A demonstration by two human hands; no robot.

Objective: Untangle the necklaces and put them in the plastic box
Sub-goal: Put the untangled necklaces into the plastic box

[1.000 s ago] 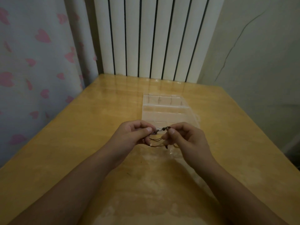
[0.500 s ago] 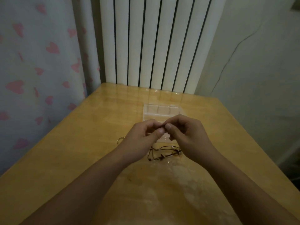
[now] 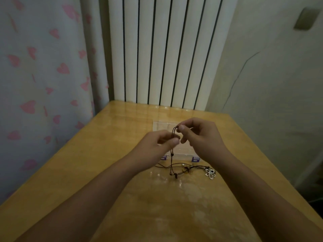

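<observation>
A dark cord necklace (image 3: 172, 159) with small beads hangs from my two hands above the wooden table (image 3: 104, 163). My right hand (image 3: 201, 137) pinches the top of the cord loop between thumb and forefinger. A little lower, my left hand (image 3: 157, 145) pinches the same cord. The cord's lower end trails on the table among other tangled cords, beside a silver flower pendant (image 3: 210, 172). Behind my hands lies the clear plastic box (image 3: 162, 125) with purple latches (image 3: 195, 159), mostly hidden by them.
A white ribbed radiator (image 3: 166, 49) stands behind the table's far edge. A curtain with pink hearts (image 3: 43, 67) hangs on the left, and a grey wall (image 3: 271, 75) lies on the right. The table drops off on the right side.
Both hands have lifted the cord, so a loop now hangs between them. The tangle and flower pendant have come into view on the table. The camera has tilted up.
</observation>
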